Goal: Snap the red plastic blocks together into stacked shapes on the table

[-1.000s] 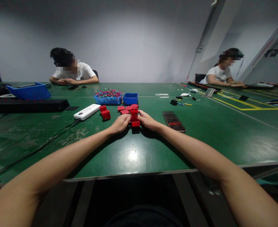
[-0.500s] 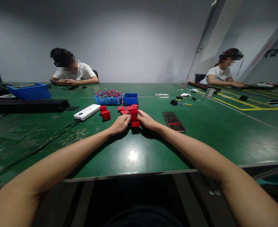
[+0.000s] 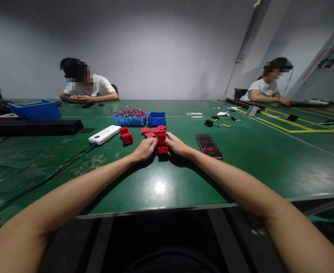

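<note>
A red bracket-like part (image 3: 162, 141) with small holes is held upright just above the green table (image 3: 121, 189). My left hand (image 3: 145, 149) pinches its left edge, and my right hand (image 3: 176, 145) grips the right edge. Behind it lie several flat red pieces (image 3: 149, 134), partly hidden by the held part. Two more red parts (image 3: 127, 138) sit to the left of my left hand. Farther back are a blue tray full of coloured wires (image 3: 130, 120) and a smaller blue bin (image 3: 157, 118).
A white power bank (image 3: 104, 135) with a black cable lies left, near a long black bar (image 3: 33, 127) and a large blue bin (image 3: 36, 110). At right are a phone (image 3: 209, 146) and pliers (image 3: 220, 125). Two people (image 3: 90, 89) sit across the table.
The person at the far right has shifted their hands slightly. My hands and the red part look the same.
</note>
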Available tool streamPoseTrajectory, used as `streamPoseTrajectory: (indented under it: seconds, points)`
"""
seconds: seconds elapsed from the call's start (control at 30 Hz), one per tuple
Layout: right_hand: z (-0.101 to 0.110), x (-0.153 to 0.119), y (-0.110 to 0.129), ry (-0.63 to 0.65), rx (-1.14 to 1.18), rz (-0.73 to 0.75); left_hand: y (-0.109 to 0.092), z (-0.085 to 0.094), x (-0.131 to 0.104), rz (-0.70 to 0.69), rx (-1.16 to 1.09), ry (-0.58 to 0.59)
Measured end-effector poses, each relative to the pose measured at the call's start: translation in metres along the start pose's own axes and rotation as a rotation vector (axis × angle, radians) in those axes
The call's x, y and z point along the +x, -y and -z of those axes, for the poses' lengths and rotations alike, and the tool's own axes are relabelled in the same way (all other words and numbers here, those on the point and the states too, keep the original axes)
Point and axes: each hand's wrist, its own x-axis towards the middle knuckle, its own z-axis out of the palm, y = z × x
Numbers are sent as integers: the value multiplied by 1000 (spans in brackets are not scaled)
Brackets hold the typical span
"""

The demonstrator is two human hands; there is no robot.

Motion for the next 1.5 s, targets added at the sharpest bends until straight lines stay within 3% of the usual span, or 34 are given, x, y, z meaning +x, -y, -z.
streamPoseTrajectory:
  seconds: [0.7,1.5]
  points:
    - [0,0,-2,79,71,15,-1,2,0,28,-90,30]
    - [0,1,-2,75,0,86,-2,2,0,13,-74,28]
